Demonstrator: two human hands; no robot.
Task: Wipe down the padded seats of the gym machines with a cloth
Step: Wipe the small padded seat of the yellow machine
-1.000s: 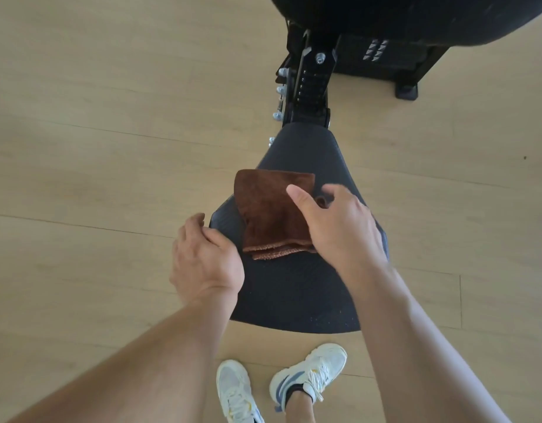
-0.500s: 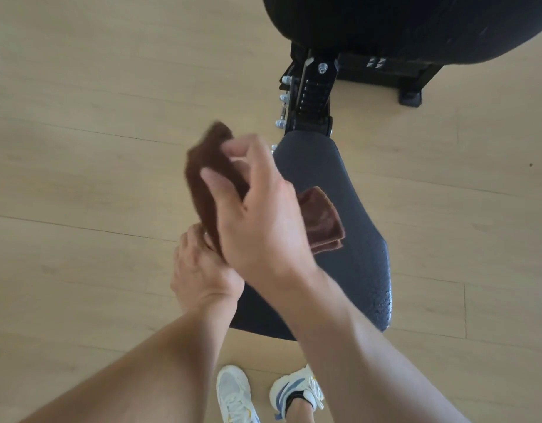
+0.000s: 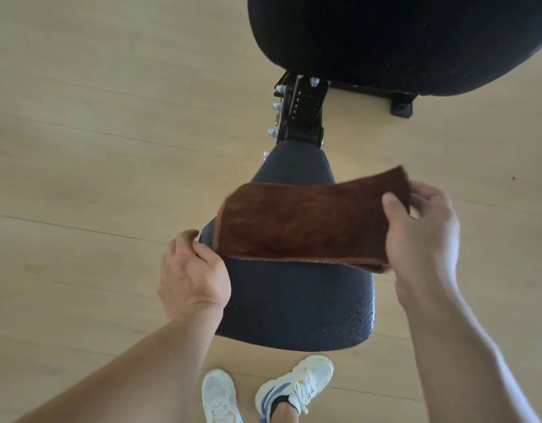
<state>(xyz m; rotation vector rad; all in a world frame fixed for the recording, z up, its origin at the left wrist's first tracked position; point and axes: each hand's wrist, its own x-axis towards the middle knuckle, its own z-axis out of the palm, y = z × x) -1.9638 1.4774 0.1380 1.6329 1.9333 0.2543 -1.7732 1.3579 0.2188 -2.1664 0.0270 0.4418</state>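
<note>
- The brown cloth (image 3: 306, 221), bunched up in the right hand (image 3: 422, 236) a moment ago, is now spread wide across the seat (image 3: 294, 303).
- The left hand (image 3: 193, 273) pinches its left end at the seat's left edge.
- The right hand pinches the far right corner; a loose grip could let it drop.

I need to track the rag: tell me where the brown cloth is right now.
In the head view the brown cloth is stretched across the middle of the padded seat, gripped at its right end by the right hand, its left end beside the left hand.
</note>
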